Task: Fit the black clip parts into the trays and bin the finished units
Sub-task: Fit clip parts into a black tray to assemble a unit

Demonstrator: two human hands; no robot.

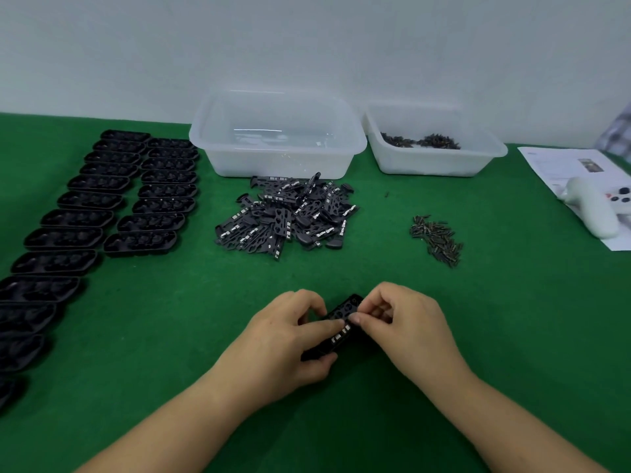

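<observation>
A green counter (478, 336) fills most of the view, running back to a pale wall. Down its left side lie two rows of black trays (102, 199), set edge to edge and angling toward the near left corner. At the back stand two clear plastic bins: the larger bin (218, 155) in the middle looks nearly bare inside, and the smaller bin (426, 165) to its right holds a scatter of small dark pins. Just in front of the larger bin sits a loose heap of black clip parts (286, 216) with pale metal tabs, and well to its right a little pile of pins (437, 238) lies on the cloth. At the far right edge a white controller (594, 213) rests on a printed sheet of paper (546, 165). Near the front centre, both hands meet over one black clip part (341, 322), held just above the counter. The left hand (290, 343) has its fingers curled round the part's lower end, thumb lying along its top beside the metal tabs. The right hand (406, 322) is curled as well, its thumb and forefinger pinching the upper side of the same part; whether it also holds a pin cannot be told.
</observation>
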